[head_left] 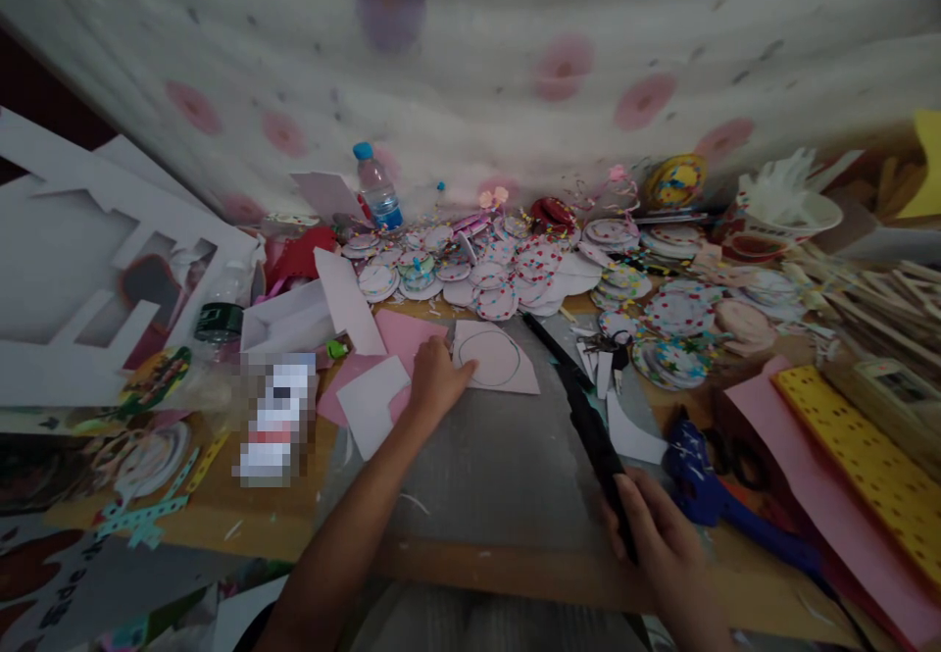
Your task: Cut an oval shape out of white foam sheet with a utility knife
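My left hand [438, 377] rests at the left edge of a pale paper piece [500, 363] with a circle drawn on it. The thumb is stretched out over the paper, apart from the other fingers, which are partly hidden. My right hand [658, 529] is closed around a long black tool [599, 446] that points away from me; its exact kind is unclear. A black pen-like stick [551, 343] lies at its far end. Under the left hand are a pink sheet [401, 338] and a white paper piece [371, 402]. A grey mat [500, 485] lies beneath.
Several decorated paper discs [496, 284] are piled at the back. A blue glue gun [698, 471] and scissors [742, 461] lie right, near a yellow dotted sheet [860, 466]. A water bottle [378, 191] stands behind; a white box [286, 319] sits left. Keys [618, 358] lie beyond the tool.
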Demonstrator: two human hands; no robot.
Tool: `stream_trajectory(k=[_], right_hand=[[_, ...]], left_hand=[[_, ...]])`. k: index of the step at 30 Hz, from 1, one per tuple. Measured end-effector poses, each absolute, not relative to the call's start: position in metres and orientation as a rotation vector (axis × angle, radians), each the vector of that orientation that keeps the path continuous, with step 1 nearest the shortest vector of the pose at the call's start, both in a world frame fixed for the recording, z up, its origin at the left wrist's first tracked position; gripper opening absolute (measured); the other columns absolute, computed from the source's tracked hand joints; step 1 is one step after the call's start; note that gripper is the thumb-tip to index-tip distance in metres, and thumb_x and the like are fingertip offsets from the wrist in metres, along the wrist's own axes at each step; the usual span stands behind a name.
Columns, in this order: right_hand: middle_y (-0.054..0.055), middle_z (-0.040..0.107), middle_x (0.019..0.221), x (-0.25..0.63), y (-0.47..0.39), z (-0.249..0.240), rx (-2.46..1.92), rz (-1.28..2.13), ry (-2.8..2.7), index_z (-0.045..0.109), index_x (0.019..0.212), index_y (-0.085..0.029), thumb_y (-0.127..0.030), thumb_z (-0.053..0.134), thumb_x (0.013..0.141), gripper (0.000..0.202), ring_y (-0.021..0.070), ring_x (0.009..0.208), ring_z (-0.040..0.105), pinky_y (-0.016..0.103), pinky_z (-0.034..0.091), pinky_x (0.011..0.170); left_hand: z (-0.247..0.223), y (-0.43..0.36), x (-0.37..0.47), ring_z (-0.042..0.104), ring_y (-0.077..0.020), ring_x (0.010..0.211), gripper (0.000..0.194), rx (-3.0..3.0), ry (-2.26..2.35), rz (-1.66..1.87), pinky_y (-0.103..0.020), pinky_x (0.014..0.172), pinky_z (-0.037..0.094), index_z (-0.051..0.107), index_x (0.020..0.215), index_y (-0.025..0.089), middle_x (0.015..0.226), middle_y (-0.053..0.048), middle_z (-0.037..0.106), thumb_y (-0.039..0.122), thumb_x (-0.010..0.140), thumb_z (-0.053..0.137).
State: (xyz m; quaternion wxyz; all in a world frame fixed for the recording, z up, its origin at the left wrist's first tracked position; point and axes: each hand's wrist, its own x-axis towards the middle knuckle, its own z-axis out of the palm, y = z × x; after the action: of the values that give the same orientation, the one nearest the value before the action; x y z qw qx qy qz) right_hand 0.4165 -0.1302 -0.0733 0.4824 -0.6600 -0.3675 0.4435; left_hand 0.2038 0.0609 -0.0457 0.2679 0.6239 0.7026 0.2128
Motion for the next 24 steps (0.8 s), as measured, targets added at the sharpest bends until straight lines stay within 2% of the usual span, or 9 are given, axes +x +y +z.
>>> stream_trajectory(k=[4, 8, 11, 15, 20, 22, 24], right_hand=[[-0.001, 0.056, 0.066, 0.415, -0.113, -0.067, -1.634, 0.947, -1.057, 0.055, 0.081, -0.024, -0.054, 0.044, 0.093, 0.034, 0.0156, 0.057, 0.053, 0.026, 0.046, 0.054], [0.001, 0.056, 0.073, 0.408, -0.068, -0.067, -1.643, 0.788, -1.203, 0.056, 0.088, -0.024, -0.06, 0.041, 0.091, 0.039, 0.0194, 0.07, 0.055, 0.03, 0.049, 0.063], [0.001, 0.055, 0.071, 0.399, -0.042, -0.072, -1.629, 0.781, -1.199, 0.054, 0.084, -0.024, -0.062, 0.039, 0.089, 0.042, 0.0201, 0.07, 0.054, 0.032, 0.049, 0.064], [0.002, 0.059, 0.072, 0.386, -0.051, -0.07, -1.617, 0.845, -1.21, 0.06, 0.086, -0.023, -0.058, 0.037, 0.092, 0.042, 0.0198, 0.066, 0.056, 0.032, 0.05, 0.062], [0.006, 0.069, 0.098, 0.36, -0.102, -0.058, -1.458, 1.218, -1.167, 0.065, 0.105, -0.026, -0.053, 0.038, 0.095, 0.04, 0.022, 0.089, 0.064, 0.036, 0.051, 0.084], [0.005, 0.069, 0.092, 0.354, -0.117, -0.053, -1.41, 1.281, -1.122, 0.063, 0.112, -0.026, -0.049, 0.037, 0.097, 0.038, 0.0204, 0.084, 0.063, 0.033, 0.051, 0.08], [0.003, 0.067, 0.084, 0.355, -0.123, -0.048, -1.378, 1.259, -1.104, 0.06, 0.114, -0.026, -0.044, 0.038, 0.098, 0.033, 0.0175, 0.074, 0.061, 0.029, 0.05, 0.068]], left_hand=[[-0.037, 0.038, 0.199, 0.064, -0.0256, 0.098, 0.047, 1.554, 1.793, 0.67, -0.038, 0.084, 0.05, 0.054, 0.109, 0.014, 0.107, -0.014, 0.064, 0.028, 0.07, 0.076], [-0.042, 0.023, 0.192, 0.068, -0.0211, 0.087, 0.047, 1.365, 1.713, 0.783, -0.035, 0.077, 0.054, 0.052, 0.114, 0.015, 0.108, -0.014, 0.065, 0.024, 0.074, 0.073], [-0.05, 0.019, 0.188, 0.069, -0.0198, 0.085, 0.043, 1.24, 1.657, 0.889, -0.034, 0.077, 0.055, 0.053, 0.112, 0.014, 0.106, -0.015, 0.067, 0.022, 0.075, 0.072], [-0.053, 0.014, 0.183, 0.068, -0.0199, 0.094, 0.033, 1.148, 1.591, 1.071, -0.034, 0.084, 0.054, 0.057, 0.107, 0.014, 0.103, -0.014, 0.069, 0.025, 0.077, 0.067], [-0.032, -0.002, 0.175, 0.067, -0.0186, 0.086, 0.023, 1.214, 1.454, 1.179, -0.031, 0.081, 0.053, 0.064, 0.091, 0.016, 0.091, -0.007, 0.071, 0.035, 0.078, 0.064], [-0.02, -0.009, 0.169, 0.065, -0.0173, 0.085, 0.021, 1.256, 1.472, 1.232, -0.029, 0.08, 0.051, 0.064, 0.089, 0.018, 0.088, -0.005, 0.068, 0.037, 0.08, 0.063], [-0.01, -0.015, 0.162, 0.062, -0.0165, 0.086, 0.017, 1.382, 1.51, 1.298, -0.027, 0.081, 0.049, 0.063, 0.087, 0.019, 0.088, -0.004, 0.065, 0.036, 0.083, 0.062]])
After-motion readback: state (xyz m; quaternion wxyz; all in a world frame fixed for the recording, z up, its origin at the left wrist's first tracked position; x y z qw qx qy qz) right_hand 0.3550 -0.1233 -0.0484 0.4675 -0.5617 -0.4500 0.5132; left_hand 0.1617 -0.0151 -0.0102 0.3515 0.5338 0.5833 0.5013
